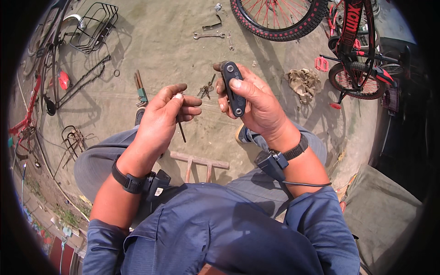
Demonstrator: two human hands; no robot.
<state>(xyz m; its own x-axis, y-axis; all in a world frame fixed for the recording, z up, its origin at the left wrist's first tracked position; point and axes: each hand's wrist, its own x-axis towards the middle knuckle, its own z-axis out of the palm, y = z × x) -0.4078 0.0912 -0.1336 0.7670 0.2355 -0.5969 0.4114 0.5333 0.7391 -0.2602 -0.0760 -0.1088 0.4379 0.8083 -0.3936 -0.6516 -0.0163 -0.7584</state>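
My right hand (263, 107) grips a black folding multi-tool (234, 98) upright, its thumb pressed on the tool's face. Left of it, my left hand (160, 112) pinches a thin dark rod (183, 133), which hangs down below the fingers. The two hands are apart. On the concrete ground between and beyond them lie a small heap of dark metal bits (206, 91), a green-and-brown hand tool (140, 91) and some wrenches (208, 35).
A wooden stool frame (201, 161) is between my legs. An inverted bicycle (348, 41) and crumpled cloth (303, 82) are on the right. A wire basket (94, 25), chain (83, 82) and bike parts (30, 114) lie left. A dark opening (398, 146) borders the right.
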